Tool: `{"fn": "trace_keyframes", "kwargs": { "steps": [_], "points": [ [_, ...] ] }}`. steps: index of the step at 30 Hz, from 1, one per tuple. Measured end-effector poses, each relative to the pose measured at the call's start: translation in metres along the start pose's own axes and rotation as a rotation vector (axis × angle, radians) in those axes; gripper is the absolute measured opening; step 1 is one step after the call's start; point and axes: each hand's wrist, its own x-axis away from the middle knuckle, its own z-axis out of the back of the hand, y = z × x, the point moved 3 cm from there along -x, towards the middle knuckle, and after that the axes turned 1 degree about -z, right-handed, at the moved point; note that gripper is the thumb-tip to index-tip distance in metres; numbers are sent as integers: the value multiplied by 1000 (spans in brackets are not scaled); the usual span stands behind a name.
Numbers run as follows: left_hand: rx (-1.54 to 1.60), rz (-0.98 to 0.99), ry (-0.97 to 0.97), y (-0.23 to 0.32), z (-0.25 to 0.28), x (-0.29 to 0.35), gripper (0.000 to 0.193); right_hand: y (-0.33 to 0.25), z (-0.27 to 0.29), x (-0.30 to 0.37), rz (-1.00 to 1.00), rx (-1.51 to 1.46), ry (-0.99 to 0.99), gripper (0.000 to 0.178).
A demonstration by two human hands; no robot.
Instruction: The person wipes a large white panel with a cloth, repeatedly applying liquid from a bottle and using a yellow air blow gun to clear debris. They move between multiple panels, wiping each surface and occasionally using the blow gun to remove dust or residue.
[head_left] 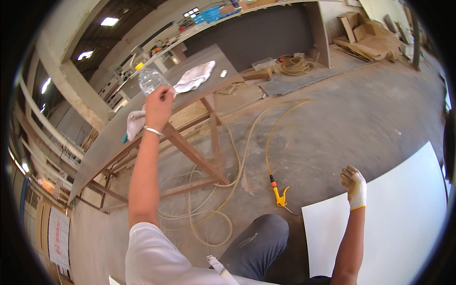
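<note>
My left hand (160,105), bare with a bangle at the wrist, is raised at the near edge of a dark-topped table (105,138). Its fingers are curled closed, and whatever they may hold is hidden. Just behind it is a clear plastic bottle (151,80) with a yellow cap; the hand overlaps its lower part, so I cannot tell whether they touch. My right hand (354,187) wears a white and tan work glove. Its fingers are bent inward with nothing visible in them, over the edge of a large white panel (380,225).
A white cloth (195,76) and a crumpled cloth (136,122) lie on the table. On the floor, a yellow air blow gun (280,195) ends a coiled hose (231,228). Brown table legs (195,154) stand ahead of me. Flattened cardboard (368,35) is piled at the far right.
</note>
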Motion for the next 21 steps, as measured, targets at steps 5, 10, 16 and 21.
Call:
{"fn": "trace_keyframes", "kwargs": {
  "steps": [5, 10, 16, 21],
  "points": [
    [-128, -201, -168, 44, -128, -62, 39, -27, -29, 35, 62, -100, -236, 25],
    [-524, -479, -471, 61, -172, -98, 18, -94, -41, 97, 155, 10, -134, 38],
    [656, -145, -562, 232, -214, 42, 8, -170, -18, 213, 242, 7, -126, 46],
    [1213, -178, -1323, 445, -266, 287, 16, -156, 16, 333, 130, 259, 242, 43]
  ]
}}
